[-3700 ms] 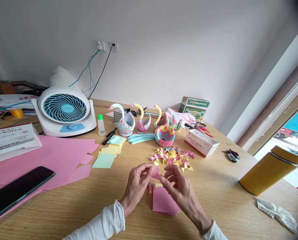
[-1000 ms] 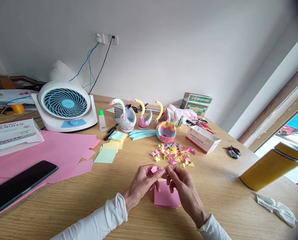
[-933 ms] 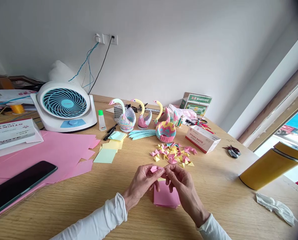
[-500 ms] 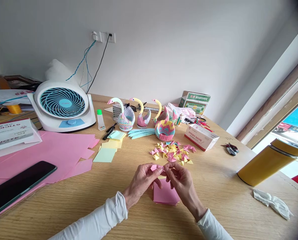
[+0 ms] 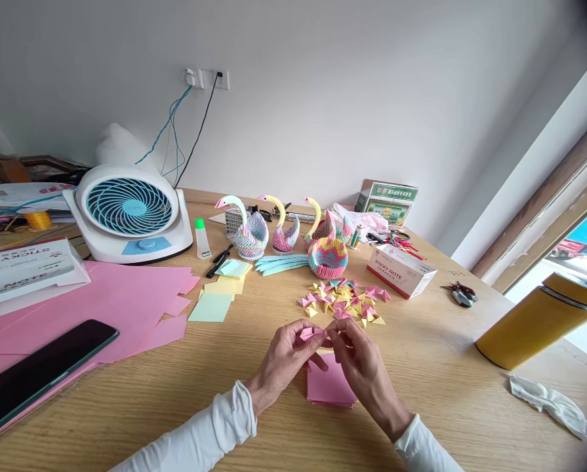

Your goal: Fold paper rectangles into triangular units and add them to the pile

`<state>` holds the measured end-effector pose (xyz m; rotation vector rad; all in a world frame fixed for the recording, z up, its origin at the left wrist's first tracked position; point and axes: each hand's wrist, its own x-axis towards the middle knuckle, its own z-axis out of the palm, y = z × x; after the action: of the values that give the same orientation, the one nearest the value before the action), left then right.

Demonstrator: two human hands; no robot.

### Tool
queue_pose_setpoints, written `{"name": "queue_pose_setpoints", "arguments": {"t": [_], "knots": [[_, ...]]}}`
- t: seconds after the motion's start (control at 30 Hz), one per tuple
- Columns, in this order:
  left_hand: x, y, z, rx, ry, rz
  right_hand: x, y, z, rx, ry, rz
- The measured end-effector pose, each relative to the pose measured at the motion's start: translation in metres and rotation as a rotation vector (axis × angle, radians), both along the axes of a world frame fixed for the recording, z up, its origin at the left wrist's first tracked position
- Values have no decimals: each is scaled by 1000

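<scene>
A small folded piece of pink paper (image 5: 311, 334) is pinched in my left hand (image 5: 289, 354), between thumb and fingers. My right hand (image 5: 359, 360) closes its thumb and fingertips on the right end of the same paper. Just under both hands lies a stack of square pink notes (image 5: 330, 383), partly covered by them. Beyond my fingertips spreads a loose pile of pink and yellow folded paper triangles (image 5: 345, 301). Behind the pile stands a round multicoloured paper basket shape (image 5: 328, 257) made of such folded pieces.
Paper swans (image 5: 252, 236) stand at the back, near light-blue paper strips (image 5: 281, 264). A white sticky note box (image 5: 400, 271) and a yellow flask (image 5: 539, 324) are on the right. To the left are a fan (image 5: 130, 213), pink sheets (image 5: 140, 288) and a phone (image 5: 47, 373).
The view has shifted slightly, so everything sits a little further right. The pink paper has tilted flatter in my fingers; both hands still hold it.
</scene>
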<state>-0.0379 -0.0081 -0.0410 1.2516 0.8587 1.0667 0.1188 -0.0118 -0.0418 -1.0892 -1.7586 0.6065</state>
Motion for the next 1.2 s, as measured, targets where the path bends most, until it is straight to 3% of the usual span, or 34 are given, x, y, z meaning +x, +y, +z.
{"name": "queue_pose_setpoints", "arguments": {"t": [0.1, 0.17, 0.33, 0.73, 0.9, 1.2], "knots": [[1, 0, 1, 1, -12, -3, 0, 0, -1, -212, 124, 17], [1, -1, 1, 4, -15, 1, 0, 1, -1, -266, 181, 30], [2, -1, 1, -10, -20, 39, -1, 2, -3, -210, 213, 34], [2, 2, -2, -36, -44, 117, -2, 0, -3, -271, 248, 67], [2, -2, 3, -69, -54, 70, 0, 3, -9, -288, 302, 46], [0, -3, 6, -114, -95, 0, 2, 3, -5, -310, 387, 78]]}}
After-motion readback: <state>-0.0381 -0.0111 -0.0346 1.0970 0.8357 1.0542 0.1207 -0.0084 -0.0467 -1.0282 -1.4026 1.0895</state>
